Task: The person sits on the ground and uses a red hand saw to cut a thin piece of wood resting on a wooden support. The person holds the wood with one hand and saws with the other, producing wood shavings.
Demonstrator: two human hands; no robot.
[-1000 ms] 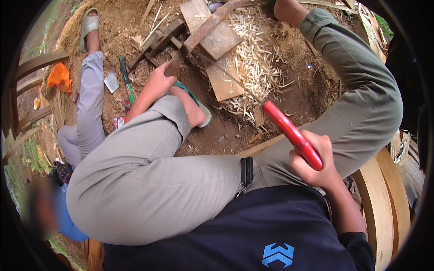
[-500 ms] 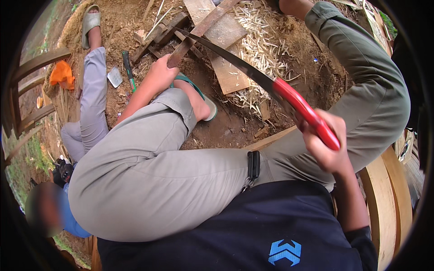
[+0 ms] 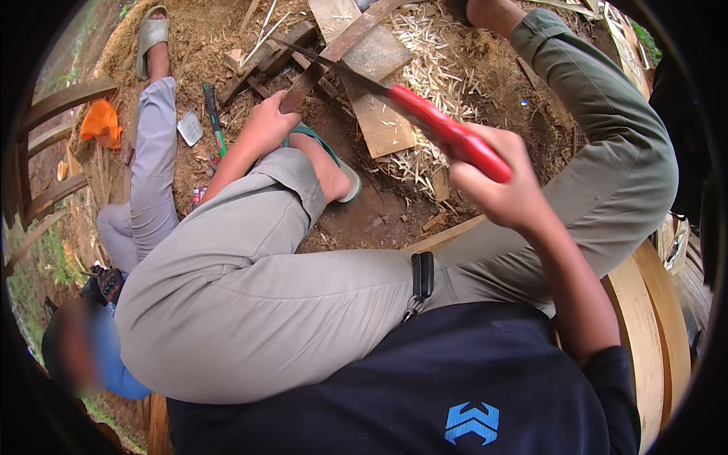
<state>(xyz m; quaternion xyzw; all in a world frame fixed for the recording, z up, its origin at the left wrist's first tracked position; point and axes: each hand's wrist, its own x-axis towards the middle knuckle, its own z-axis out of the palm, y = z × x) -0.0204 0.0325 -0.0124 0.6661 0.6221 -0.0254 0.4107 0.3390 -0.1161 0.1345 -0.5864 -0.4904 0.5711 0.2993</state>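
Observation:
My right hand (image 3: 504,189) grips the red handle of a long knife (image 3: 447,133). Its dark blade reaches up and left and meets a long narrow wooden strip (image 3: 341,47). My left hand (image 3: 265,125) holds the lower end of that strip, just above my left knee. The strip slants up to the right over a flat wooden board (image 3: 379,114) lying on the dirt. Pale wood shavings (image 3: 436,72) are heaped around the board. My left foot, in a green sandal (image 3: 341,171), rests beside it.
Another person in grey trousers (image 3: 148,167) sits at the left, a foot in a grey sandal (image 3: 152,34). A green-handled tool (image 3: 214,121), an orange cloth (image 3: 102,125) and wood scraps lie on the dirt. Curved wooden bands (image 3: 648,318) stand at the right.
My right hand has swung the knife down and forward from a raised position. The blade now lies against the wooden strip. My left hand has kept hold of the strip.

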